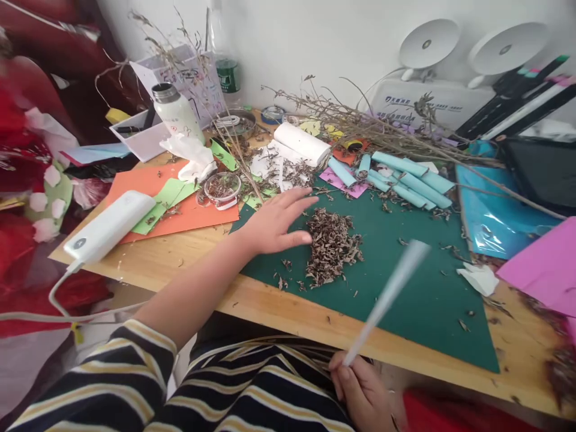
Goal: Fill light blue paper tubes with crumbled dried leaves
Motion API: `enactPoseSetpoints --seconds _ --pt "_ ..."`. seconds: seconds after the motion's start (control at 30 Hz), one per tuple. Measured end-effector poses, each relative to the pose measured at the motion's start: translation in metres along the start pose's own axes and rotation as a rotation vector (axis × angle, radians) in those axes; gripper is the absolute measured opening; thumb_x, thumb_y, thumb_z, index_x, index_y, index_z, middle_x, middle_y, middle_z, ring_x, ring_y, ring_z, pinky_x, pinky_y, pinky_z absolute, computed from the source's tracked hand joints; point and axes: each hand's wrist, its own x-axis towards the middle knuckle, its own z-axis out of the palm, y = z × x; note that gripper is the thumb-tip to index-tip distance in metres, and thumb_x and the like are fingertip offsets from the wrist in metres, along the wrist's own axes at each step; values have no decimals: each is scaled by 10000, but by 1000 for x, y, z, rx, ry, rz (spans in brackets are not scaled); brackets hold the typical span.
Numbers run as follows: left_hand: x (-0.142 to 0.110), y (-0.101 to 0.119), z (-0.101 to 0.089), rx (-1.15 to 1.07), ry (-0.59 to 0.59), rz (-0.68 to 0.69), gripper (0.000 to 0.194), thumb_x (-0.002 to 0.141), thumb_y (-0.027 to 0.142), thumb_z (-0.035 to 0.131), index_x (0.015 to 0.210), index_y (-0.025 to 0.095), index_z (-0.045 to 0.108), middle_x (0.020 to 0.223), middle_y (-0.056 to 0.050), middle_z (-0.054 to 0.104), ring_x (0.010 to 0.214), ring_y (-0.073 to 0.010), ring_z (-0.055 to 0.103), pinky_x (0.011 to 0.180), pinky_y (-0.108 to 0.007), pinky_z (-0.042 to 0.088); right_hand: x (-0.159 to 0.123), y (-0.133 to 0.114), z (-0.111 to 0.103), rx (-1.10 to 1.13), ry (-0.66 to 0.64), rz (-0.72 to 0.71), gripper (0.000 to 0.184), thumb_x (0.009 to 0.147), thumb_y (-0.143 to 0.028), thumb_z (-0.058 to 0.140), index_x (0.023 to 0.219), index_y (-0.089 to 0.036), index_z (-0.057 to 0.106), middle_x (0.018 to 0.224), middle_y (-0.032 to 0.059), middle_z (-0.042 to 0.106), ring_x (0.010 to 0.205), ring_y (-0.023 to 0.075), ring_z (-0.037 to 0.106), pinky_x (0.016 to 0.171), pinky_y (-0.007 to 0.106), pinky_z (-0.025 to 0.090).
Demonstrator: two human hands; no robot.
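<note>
My left hand point(281, 222) reaches over the green cutting mat point(432, 300), fingers stretched out and apart. Its thumb is beside a heap of dried, crumbled brown leaves point(333, 246). Low at the table's front edge, my right hand point(362, 384) pinches the narrow end of a long whitish strip point(387, 294). The strip slants up to the right above the mat and widens at its far end, which motion blurs; its material is unclear. Several light blue paper rolls point(418, 180) lie at the back of the mat. Loose leaf bits are scattered around the heap.
Dry twigs point(360, 123) stretch along the back, with a white paper roll point(301, 144) in front. A round clear container point(222, 189), an uncapped white bottle point(177, 111) and a white corded device point(110, 225) stand left. A blue plastic packet point(499, 216) and pink paper point(544, 267) lie right.
</note>
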Motion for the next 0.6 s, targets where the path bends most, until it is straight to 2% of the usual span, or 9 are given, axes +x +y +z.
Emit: enactPoseSetpoints --seconds 0.13,0.2,0.3,0.47,0.6 --pt "-5 16 2 53 -263 42 948 555 726 482 1326 279 160 1417 -94 68 1266 -383 -8 943 -611 -51 1 -6 5 -3 9 43 397 727 -547 462 609 -173 523 380 -48 373 377 72 313 433 228 247" --pt "-7 25 1 50 -401 28 1040 477 672 599 1327 316 119 1422 -86 -32 1257 -395 -77 931 -619 -70 0 -5 8 -4 22 51 392 740 -537 447 612 -174 519 380 -52 370 373 71 308 425 223 250" --pt "-8 30 -4 51 -544 -32 1089 431 609 665 1325 334 106 1415 -78 -106 1247 -385 -139 939 -610 -73 -1 -1 11 -10 63 -20 354 742 -510 463 654 -176 543 403 -52 399 389 75 332 431 217 267" --pt "-11 23 -4 106 -630 -148 1144 380 568 699 1324 341 93 1409 -86 -109 1237 -389 -163 909 -640 -97 -1 11 7 -29 30 -96 293 765 -440 472 672 -175 554 418 -46 425 398 81 374 438 213 296" --pt "-10 19 0 138 -590 -180 1129 382 573 697 1322 338 119 1415 -85 -68 1245 -391 -138 905 -644 -97 3 22 -1 -56 -70 -143 284 814 -385 406 714 -164 553 429 -32 451 385 82 398 399 200 302"
